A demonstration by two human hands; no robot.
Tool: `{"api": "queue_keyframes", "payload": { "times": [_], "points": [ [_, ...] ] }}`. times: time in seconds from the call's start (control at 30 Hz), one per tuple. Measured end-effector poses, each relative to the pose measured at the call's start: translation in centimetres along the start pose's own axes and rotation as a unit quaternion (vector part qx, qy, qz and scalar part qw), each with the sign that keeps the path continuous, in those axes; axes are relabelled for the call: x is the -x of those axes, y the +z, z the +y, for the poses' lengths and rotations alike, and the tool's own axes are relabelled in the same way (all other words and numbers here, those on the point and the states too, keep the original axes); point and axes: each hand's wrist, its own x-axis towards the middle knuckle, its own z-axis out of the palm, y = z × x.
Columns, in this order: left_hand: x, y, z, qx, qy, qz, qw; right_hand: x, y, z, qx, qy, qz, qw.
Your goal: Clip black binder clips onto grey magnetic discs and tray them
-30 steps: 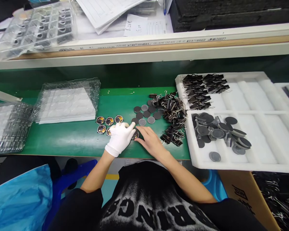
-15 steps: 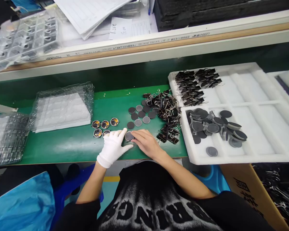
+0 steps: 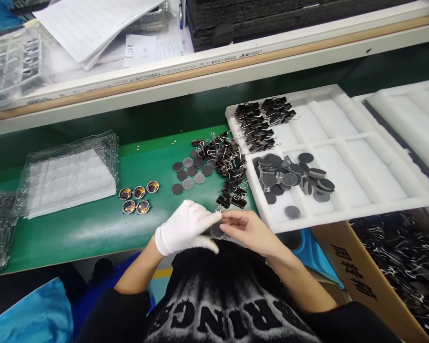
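My left hand (image 3: 188,228), in a white glove, and my bare right hand (image 3: 248,231) meet at the bench's front edge. Between their fingers they hold a round grey disc (image 3: 217,230); any part beneath it is hidden. Several black and grey discs (image 3: 188,184) lie on the green mat beyond my hands. Beside them is a heap of black binder clips (image 3: 232,164) with silver wire handles. Several round pieces with orange and black faces (image 3: 139,192) stand in two rows to the left of my gloved hand.
A white foam tray (image 3: 277,226) on the right holds clips and discs. Clear plastic trays (image 3: 69,174) lie on the left. A shelf edge (image 3: 200,69) crosses behind, with papers above. At lower right, a cardboard box (image 3: 346,267) contains many clips.
Both hands have come nearer my body with the disc between them, and moved right in view. The camera view has turned, shifting the bench items leftward.
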Motion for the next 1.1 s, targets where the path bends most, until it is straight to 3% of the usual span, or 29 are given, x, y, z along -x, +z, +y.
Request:
{"api": "queue_keyframes", "payload": {
  "times": [0.07,0.17,0.27,0.4,0.5,0.63,0.7,0.77,0.87,0.93,1.03,1.1],
  "points": [
    [-1.3,0.5,-0.5,0.050,-0.059,0.022,0.997,1.1,-1.6,-0.4,-0.017,0.007,0.034,0.999],
    [-4.0,1.9,-0.7,-0.005,-0.241,0.028,0.970,2.3,-3.5,-0.8,-0.098,-0.004,0.112,0.989],
    [-7.2,3.8,0.2,-0.079,-0.346,-0.037,0.934,2.6,-4.4,-1.1,-0.200,0.000,0.147,0.969],
    [-9.5,5.0,1.3,-0.117,-0.422,-0.100,0.893,2.1,-4.7,-1.4,-0.264,0.004,0.151,0.953],
    [-8.9,4.3,0.7,-0.147,-0.424,-0.100,0.888,1.6,-4.6,-1.4,-0.265,-0.011,0.144,0.953],
    [-6.8,1.5,-1.5,-0.107,-0.384,-0.013,0.917,0.7,-4.3,-1.8,-0.248,-0.020,0.098,0.963],
    [-6.0,-0.1,-2.5,-0.063,-0.312,-0.005,0.948,0.0,-4.0,-2.4,-0.217,-0.035,0.066,0.973],
    [-5.7,-1.6,-3.0,-0.021,-0.213,-0.038,0.976,-0.8,-3.5,-3.2,-0.172,-0.046,0.017,0.984],
    [-5.8,-2.8,-2.8,0.047,-0.137,-0.062,0.988,-1.9,-2.6,-4.2,-0.116,-0.051,-0.090,0.988],
    [-5.7,-2.8,-2.2,0.111,-0.182,-0.008,0.977,-2.3,-2.1,-4.4,-0.103,-0.062,-0.130,0.984],
    [-5.1,-2.0,-0.9,0.173,-0.285,0.088,0.938,-2.3,-1.4,-4.3,-0.150,-0.082,-0.100,0.980],
    [-4.7,-1.3,0.2,0.155,-0.319,0.067,0.933,-2.1,-1.2,-4.1,-0.199,-0.078,-0.057,0.975]
  ]
}}
